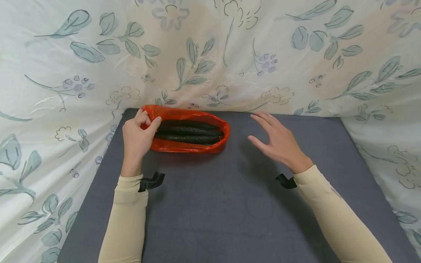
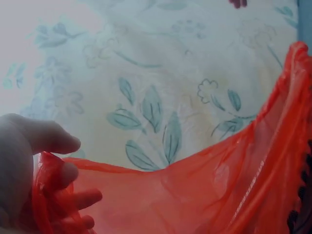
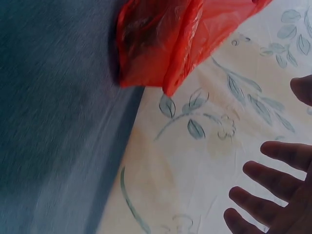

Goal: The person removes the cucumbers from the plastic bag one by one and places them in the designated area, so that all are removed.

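A red plastic bag (image 1: 187, 149) lies near the table's far edge with its mouth open upward. Several dark green cucumbers (image 1: 194, 139) lie side by side inside it, their left ends partly hidden. At the bag's left end my left hand (image 1: 138, 133) holds the rim, thumb on one side and fingers behind the film. In the left wrist view the fingers (image 2: 87, 199) show through the thin red plastic. My right hand (image 1: 279, 140) is raised to the right of the bag, apart from it, fingers spread and holding nothing.
The dark grey table (image 1: 210, 212) runs beneath both arms. Behind it and at the sides hangs a pale cloth (image 1: 230, 54) with leaf and flower prints, meeting the table's far edge. A black strap (image 1: 152, 181) sits on each wrist.
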